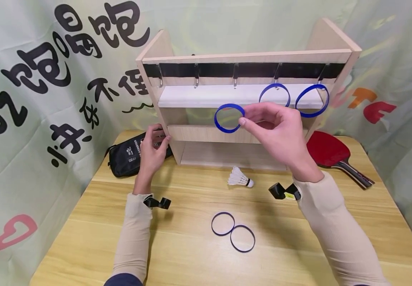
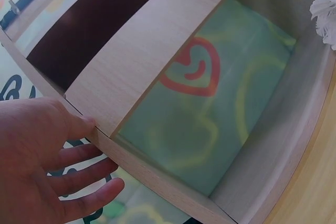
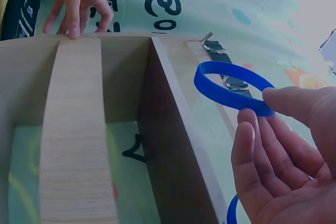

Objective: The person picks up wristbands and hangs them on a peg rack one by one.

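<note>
My right hand (image 1: 281,131) pinches a blue wristband (image 1: 227,130) between thumb and fingers, in front of the wooden rack (image 1: 241,133). In the right wrist view the wristband (image 3: 223,97) sticks out from the fingertips, overlapping the rack's metal hooks. Two more blue wristbands, one at far right (image 1: 312,115) and one beside it (image 1: 261,94), hang from the rack's right hooks. My left hand (image 1: 153,153) is at the rack's left side panel; its thumb rests on the panel edge and its fingers (image 2: 86,179) extend loosely along the outside.
Two dark rings, one nearer (image 1: 241,251) and one behind it (image 1: 212,226), lie on the table (image 1: 184,254). A shuttlecock (image 1: 238,178) lies before the rack. A red table tennis paddle (image 1: 329,149) is at the right, a black pouch (image 1: 123,159) at the left.
</note>
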The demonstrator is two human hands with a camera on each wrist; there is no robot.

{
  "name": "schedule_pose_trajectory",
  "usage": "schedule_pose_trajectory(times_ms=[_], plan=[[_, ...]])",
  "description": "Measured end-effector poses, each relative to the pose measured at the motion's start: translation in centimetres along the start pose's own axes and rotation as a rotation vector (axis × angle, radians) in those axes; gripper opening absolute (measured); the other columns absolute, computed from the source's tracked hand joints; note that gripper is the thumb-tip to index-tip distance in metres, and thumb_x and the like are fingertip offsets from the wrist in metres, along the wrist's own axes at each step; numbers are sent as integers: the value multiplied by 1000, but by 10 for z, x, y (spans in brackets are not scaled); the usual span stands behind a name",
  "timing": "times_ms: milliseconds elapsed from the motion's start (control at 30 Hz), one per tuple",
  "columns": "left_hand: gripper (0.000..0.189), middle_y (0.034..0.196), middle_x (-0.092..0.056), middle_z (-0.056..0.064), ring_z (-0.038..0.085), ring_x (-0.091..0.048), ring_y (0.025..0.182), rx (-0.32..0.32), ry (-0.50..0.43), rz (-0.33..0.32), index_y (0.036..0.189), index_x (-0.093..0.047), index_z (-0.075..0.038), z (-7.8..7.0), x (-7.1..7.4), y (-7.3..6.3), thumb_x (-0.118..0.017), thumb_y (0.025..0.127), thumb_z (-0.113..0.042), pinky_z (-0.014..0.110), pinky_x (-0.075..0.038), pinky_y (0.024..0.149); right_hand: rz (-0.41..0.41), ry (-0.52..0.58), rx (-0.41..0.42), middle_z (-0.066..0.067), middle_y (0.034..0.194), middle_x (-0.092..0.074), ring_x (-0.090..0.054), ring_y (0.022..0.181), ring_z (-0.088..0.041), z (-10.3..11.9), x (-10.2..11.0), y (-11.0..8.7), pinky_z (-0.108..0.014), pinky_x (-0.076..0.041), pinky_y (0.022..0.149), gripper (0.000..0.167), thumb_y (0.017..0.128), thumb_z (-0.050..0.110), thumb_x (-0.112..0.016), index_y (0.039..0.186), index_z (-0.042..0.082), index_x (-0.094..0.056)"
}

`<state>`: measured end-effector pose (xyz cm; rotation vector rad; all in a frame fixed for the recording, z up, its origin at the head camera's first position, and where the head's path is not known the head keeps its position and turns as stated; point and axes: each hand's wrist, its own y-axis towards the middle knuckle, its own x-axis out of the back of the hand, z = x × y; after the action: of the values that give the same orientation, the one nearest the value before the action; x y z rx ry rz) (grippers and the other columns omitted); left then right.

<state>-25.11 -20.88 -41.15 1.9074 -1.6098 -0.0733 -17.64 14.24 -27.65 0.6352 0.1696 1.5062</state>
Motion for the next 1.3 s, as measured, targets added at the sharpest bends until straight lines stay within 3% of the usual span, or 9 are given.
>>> schedule_pose_trajectory(times_ms=[200, 467, 700, 767, 967, 1300], plan=[[38, 128, -75, 25, 43, -76, 109, 1, -7, -1, 142, -59, -6, 0, 1, -1, -71, 106, -12, 21, -56, 79, -44, -48, -29, 7, 104, -83, -80, 93, -8, 13, 1, 10, -17, -61, 85, 27, 96, 24, -87, 119, 12, -83], [38, 129, -75, 23, 41, -77, 110, 11, 2, 5, 142, -59, -8, 0, 0, 0, -72, 106, -13, 36, -59, 83, -116, -115, 17, 8, 100, -82, -77, 84, 0, 27, 5, 27, -15, -60, 80, 23, 94, 21, -87, 115, 10, -84], [38, 129, -75, 23, 41, -76, 110, 14, -2, 2, 142, -59, -7, -1, 0, 0, -72, 107, -13, 19, -56, 80, -134, -176, 32, 10, 94, -81, -75, 76, 3, 32, 6, 34, -14, -55, 66, 21, 94, 22, -86, 114, 12, -85], [38, 129, -75, 23, 41, -76, 110, 16, -3, 3, 142, -59, -8, -1, 0, 0, -72, 106, -12, 24, -57, 82, -143, -198, 27, 6, 96, -82, -74, 75, 5, 32, 5, 35, -14, -55, 64, 21, 95, 22, -86, 113, 13, -86], [38, 130, -74, 24, 42, -76, 111, 26, -9, 7, 142, -59, -7, -2, 0, 0, -71, 106, -12, 53, -60, 89, -157, -259, 19, -9, 106, -84, -70, 73, 10, 31, 1, 36, -11, -54, 65, 22, 96, 25, -84, 114, 13, -85], [39, 130, -74, 24, 42, -76, 111, 25, -7, 6, 142, -58, -7, -2, 0, 0, -72, 106, -11, 54, -60, 89, -168, -282, 38, -6, 116, -84, -67, 74, 17, 29, -1, 28, -10, -53, 67, 21, 98, 25, -81, 117, 16, -84]])
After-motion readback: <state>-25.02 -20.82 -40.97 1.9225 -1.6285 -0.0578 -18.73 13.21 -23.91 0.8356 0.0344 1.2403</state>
